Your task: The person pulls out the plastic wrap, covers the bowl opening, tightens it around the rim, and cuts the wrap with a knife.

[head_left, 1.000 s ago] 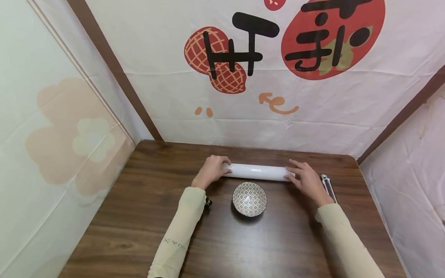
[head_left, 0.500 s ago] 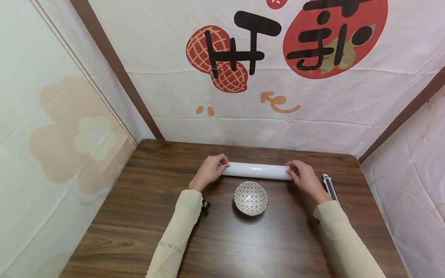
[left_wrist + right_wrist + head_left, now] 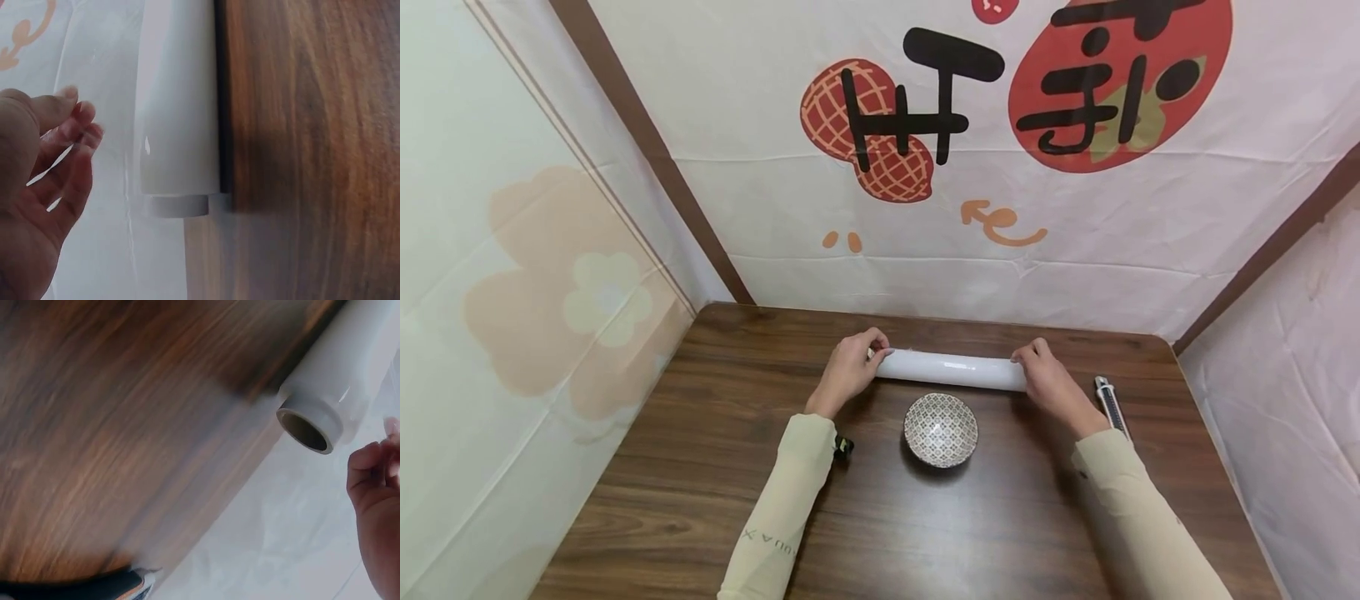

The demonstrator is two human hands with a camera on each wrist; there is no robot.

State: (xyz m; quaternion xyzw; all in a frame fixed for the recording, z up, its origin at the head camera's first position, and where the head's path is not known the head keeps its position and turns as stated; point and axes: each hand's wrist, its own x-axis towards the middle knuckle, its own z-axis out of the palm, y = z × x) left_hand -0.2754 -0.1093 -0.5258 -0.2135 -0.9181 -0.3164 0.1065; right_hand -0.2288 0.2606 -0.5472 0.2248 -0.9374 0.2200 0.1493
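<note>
A: Hands first. Left?
B: Left hand (image 3: pixel 847 368), at left end of the film roll (image 3: pixel 951 372). Thumb and fingertips brought together in a pinch on the roll's thin film. Film is see-through, barely shows in the pinch. Left wrist cam: fingertips sit just beside the roll's white body, small gap.
A: Right?
B: Right hand (image 3: pixel 1055 385), at the other end. Fingers curled in, same kind of pinch. Right wrist cam cuts off part of the hand, so exact thumb contact: can't tell.
A: Gap between fingers?
B: Next to none at the tips, either side. Left palm is hollow, light shows between the fingers.
A: Roll position?
B: Lying crosswise near the far edge of the table (image 3: pixel 880 542), between the hands. White, glossy. Core (image 3: pixel 306 431) pokes out past the film, hollow at the right end.
A: Around it?
B: Patterned bowl (image 3: pixel 940 430) just in front of the roll, person's side, apart from it, opening up. Utility knife (image 3: pixel 1111 406) on the table just right of the right wrist, part of it hidden by the arm.
A: Further out?
B: Pale sleeves (image 3: pixel 781 508) on both arms. White backdrop (image 3: pixel 775 200) behind the table, red prints and black characters. Flower print (image 3: pixel 535 250) on the left wall.
</note>
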